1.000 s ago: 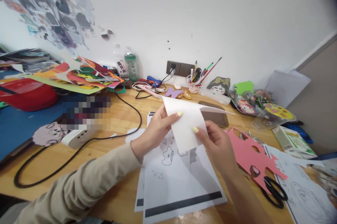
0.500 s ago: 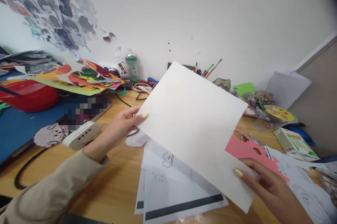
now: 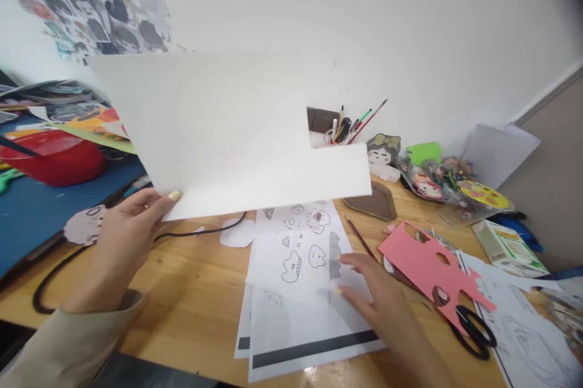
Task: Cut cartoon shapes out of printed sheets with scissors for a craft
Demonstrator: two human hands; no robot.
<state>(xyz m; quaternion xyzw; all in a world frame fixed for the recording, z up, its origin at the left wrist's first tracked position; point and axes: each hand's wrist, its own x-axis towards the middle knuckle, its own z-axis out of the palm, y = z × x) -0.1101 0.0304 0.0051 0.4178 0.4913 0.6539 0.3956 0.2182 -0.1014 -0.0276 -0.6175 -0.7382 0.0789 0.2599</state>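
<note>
My left hand (image 3: 136, 224) pinches the lower left corner of a large blank white sheet (image 3: 218, 133), which is raised above the desk and has a notch cut from its right side. Below and right of it, several printed sheets with line drawings (image 3: 291, 315) lie overlapped on the wooden desk. My right hand (image 3: 378, 297) is over the right part of these printed sheets, thumb and fingers apart, holding nothing. Whether its fingertips touch the paper, I cannot tell.
Pink cut paper (image 3: 428, 260), black-handled scissors (image 3: 476, 330) and more drawings are on the right. Behind stand a brown tray (image 3: 376, 201) and a pen holder (image 3: 339, 133). A red bowl (image 3: 59, 157) sits on the left; a black cable (image 3: 195, 234) crosses the desk.
My left hand has moved left with the white sheet, which has turned and uncovered the drawings. My right hand has let go of the sheet and moved left over the printed pages.
</note>
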